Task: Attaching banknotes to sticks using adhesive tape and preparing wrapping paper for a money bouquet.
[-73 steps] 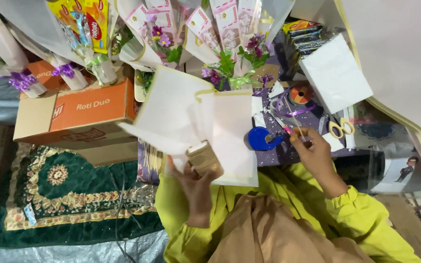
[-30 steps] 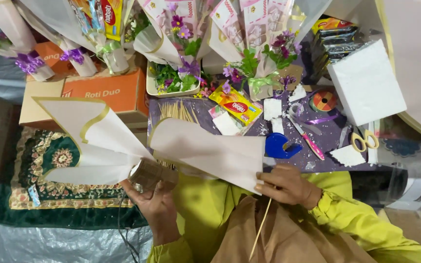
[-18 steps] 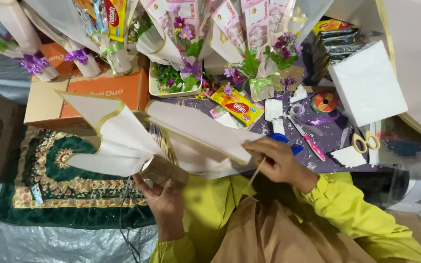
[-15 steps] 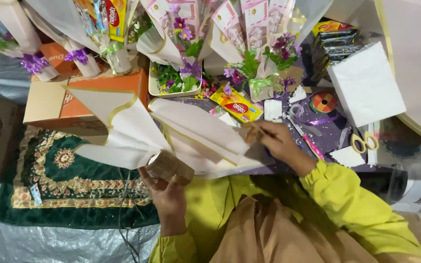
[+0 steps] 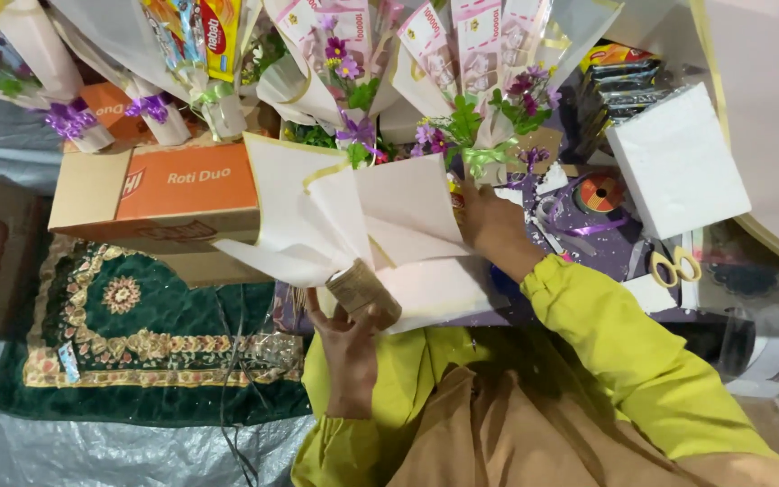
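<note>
At the left edge of the low table [image 5: 588, 236] sits an orange cardboard box [image 5: 160, 194]. Just right of it the left hand [image 5: 349, 338] is curled shut around the brown paper-wrapped stem [image 5: 362, 290] of a cream paper bouquet wrap [image 5: 353, 225]. The wrap's long axis runs from the stem, over the near edge, up towards the far side, with its open flare pointing at the finished bouquets [image 5: 462, 81]. The right hand [image 5: 493, 225] reaches behind the sheets; whether it is open or closed cannot be told. The loose sheets look liable to slip or crease if the lone grip slackens, and the flare could knock the bouquets. Scissors [image 5: 673, 266] lie far right.
</note>
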